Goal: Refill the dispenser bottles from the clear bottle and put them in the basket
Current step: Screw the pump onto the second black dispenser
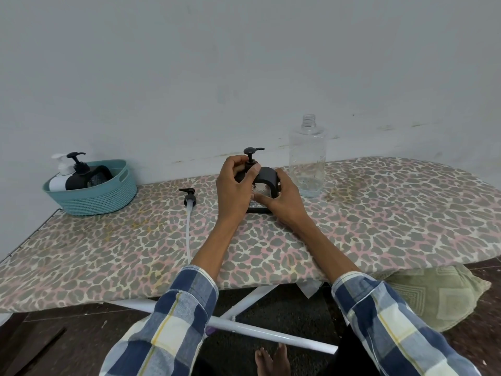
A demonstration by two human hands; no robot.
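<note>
Left hand (235,185) pinching pump (251,156), right hand (282,198) gripping dispenser bottle (267,183) (upright)

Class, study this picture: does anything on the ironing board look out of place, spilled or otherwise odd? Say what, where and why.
A loose black pump head with its long white tube lies flat on the leopard-print ironing board, between the teal woven basket and the hands, fitted to no bottle. The tall clear plastic bottle stands uncapped. A brownish stain marks the cover beside it.
</note>
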